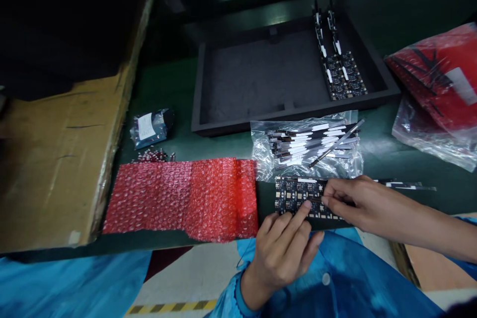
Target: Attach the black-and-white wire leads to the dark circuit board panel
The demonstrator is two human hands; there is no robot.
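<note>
A black circuit board panel lies at the table's front edge, under both hands. My left hand has its fingers spread, with the index fingertip resting on the panel. My right hand is closed in a pinch over the panel's right part; what its fingertips grip is too small to make out. Just behind the panel, a clear plastic bag bears many dark strips with white labels. Dark cables extend along the table to the right of my right hand.
Farther back sits a black foam tray holding board panels at its right end. Red bubble wrap, a small labelled bag and a cardboard box are leftward. A red package lies at the right.
</note>
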